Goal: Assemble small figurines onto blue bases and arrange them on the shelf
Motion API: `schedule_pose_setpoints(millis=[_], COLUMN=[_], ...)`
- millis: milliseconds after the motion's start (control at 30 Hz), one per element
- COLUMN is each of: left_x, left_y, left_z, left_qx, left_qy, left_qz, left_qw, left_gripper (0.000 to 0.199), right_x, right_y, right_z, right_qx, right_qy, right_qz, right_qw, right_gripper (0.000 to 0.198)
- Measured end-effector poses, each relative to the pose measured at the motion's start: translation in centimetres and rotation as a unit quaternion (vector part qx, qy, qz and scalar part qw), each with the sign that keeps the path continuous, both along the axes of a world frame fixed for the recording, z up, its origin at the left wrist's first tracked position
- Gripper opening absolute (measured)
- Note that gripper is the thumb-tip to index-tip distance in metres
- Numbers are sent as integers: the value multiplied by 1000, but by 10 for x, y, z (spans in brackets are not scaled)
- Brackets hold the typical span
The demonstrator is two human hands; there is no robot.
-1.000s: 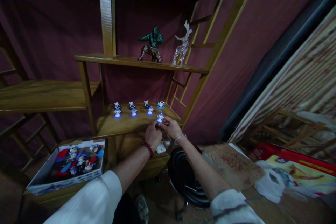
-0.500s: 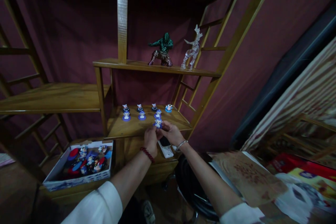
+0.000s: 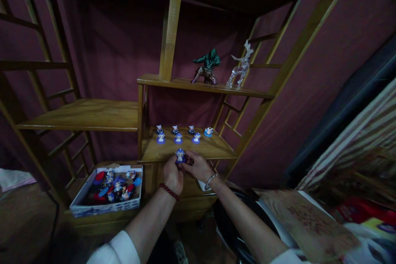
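Between my two hands is a small purple-and-white figurine [image 3: 180, 155] on a dark purple base, held upright just in front of the lower shelf's front edge. My left hand [image 3: 173, 174] grips its base from the left, fingers mostly hidden behind the wrist. From the right, my right hand [image 3: 198, 167] pinches the same base with thumb and fingers. Behind it on the lower shelf [image 3: 210, 149] stand similar figurines in two rows: three purple ones, such as the middle figurine [image 3: 178, 138], in front, and black-based ones plus a blue-based figurine [image 3: 208, 132] at the back.
A white box [image 3: 107, 208] of jumbled figurines sits low at the left. On the upper shelf stand a green crouching figure [image 3: 208, 67] and a clear deer ornament [image 3: 240, 68]. A black stool [image 3: 230, 231] is below my right arm, with cardboard [image 3: 305, 214] further right.
Both hands have drawn the purple figurine back and slightly down, away from the rows on the shelf. The whole view has shifted, so the shelves appear further right.
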State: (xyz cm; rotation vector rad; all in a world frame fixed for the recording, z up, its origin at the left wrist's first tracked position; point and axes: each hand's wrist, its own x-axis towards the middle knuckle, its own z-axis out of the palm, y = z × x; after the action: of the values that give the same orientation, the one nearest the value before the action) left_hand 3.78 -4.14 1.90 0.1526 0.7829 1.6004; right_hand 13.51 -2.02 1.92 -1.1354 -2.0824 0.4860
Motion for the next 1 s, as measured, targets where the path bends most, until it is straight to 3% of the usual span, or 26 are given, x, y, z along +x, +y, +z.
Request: schedule_pose_setpoints(millis=[133, 233, 300, 467, 700, 833, 1000], left_x=[-18, -30, -38, -48, -51, -54, -58], left_y=[-6, -15, -23, -44, -58, -59, -60], left_z=[3, 5, 2, -18, -44, -50, -51], left_qx=[-12, -8, -8, -49, -82, -101, -121], left_qy=[-30, -41, -47, -53, -46, -46, -57], left_qz=[-10, -8, -4, 9, -4, -2, -5], left_qw=[999, 999, 999, 997, 996, 994, 991], left_gripper=[18, 17, 17, 16, 17, 14, 12], right_x=[-12, -18, -22, -40, -77, -91, -103], right_y=[-4, 0, 8, 35, 56, 69, 81], right_z=[9, 11, 8, -3, 4, 8, 9], right_qx=[-19, -113, -142, -111, -13, 44, 39], right_qy=[-12, 83, 149, 170, 29, -42, -72], right_qz=[65, 122, 112, 4, -68, -108, -120], right_qw=[998, 983, 972, 979, 997, 992, 989], right_gripper=[22, 39, 38, 29, 41, 52, 46])
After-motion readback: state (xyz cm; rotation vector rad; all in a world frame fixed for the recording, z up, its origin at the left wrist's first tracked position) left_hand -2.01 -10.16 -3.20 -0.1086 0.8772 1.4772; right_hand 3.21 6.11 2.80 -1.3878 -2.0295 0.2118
